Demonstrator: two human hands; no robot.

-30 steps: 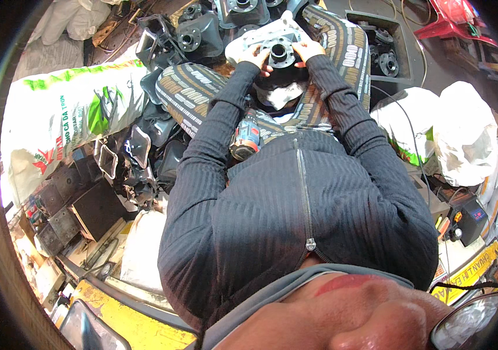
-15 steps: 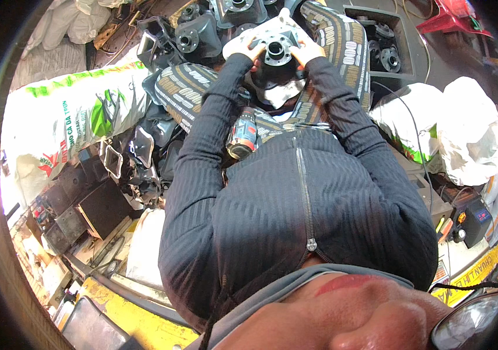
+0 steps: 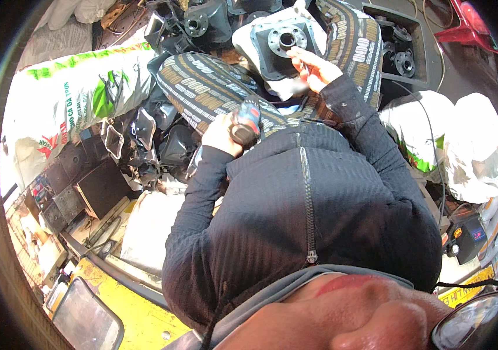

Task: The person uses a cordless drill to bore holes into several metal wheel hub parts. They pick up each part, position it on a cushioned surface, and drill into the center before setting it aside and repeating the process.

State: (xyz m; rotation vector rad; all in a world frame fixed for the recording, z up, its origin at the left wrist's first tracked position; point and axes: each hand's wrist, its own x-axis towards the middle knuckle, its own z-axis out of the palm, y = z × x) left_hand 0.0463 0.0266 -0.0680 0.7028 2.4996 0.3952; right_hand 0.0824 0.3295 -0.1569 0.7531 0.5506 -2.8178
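Note:
My left hand (image 3: 219,135) is closed round a cordless drill (image 3: 246,122) with a dark, red and blue body, held over my lap. My right hand (image 3: 314,69) is beside the round flange of a grey metal housing (image 3: 272,65). Its fingers are drawn together at the flange's near edge; whatever they hold is too small to make out. The housing has a square base and a round bolt-holed flange with a central bore facing up. It rests on white sheeting (image 3: 287,88) between my knees.
Similar dark housings (image 3: 208,24) lie beyond my left knee. A grey bin (image 3: 419,55) with round flanged parts stands at the right. A large white sack (image 3: 79,111) lies left, and white bags (image 3: 473,146) sit right. A black cable (image 3: 435,140) runs past them.
My left hand has left the housing and come back to grip the drill in my lap. My right hand has shifted to the flange's near right side. The housing now lies uncovered.

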